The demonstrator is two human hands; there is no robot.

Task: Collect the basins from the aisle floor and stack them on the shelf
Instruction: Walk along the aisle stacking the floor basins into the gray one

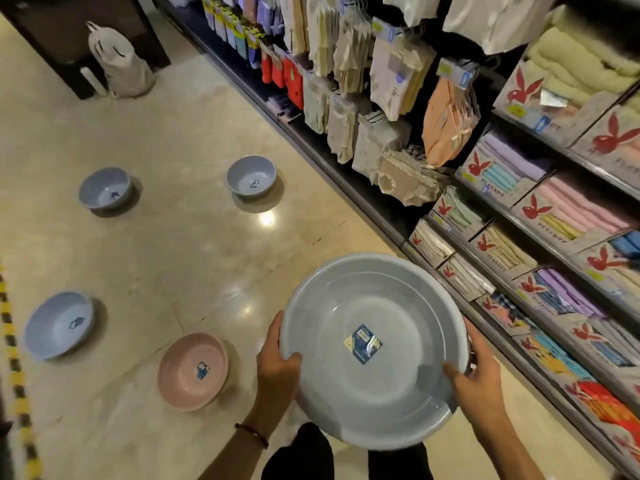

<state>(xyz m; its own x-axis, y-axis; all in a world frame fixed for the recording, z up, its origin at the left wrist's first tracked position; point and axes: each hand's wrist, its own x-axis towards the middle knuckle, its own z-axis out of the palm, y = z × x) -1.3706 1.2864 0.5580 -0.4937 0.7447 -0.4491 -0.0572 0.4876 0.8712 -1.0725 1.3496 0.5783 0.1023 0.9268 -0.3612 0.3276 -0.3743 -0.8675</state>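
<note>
Gripping the grey basin (374, 382) by opposite rims: left hand (277, 368); right hand (479, 379).

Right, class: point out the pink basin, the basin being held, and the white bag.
pink basin (188, 375), head view, inner floor beside its sticker
held grey basin (346, 393), head view, inner floor
white bag (121, 65), head view, its side

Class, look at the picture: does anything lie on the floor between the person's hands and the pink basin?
Nothing visible does. The pink basin sits on bare floor, left of the left hand, which holds the grey basin.
</note>
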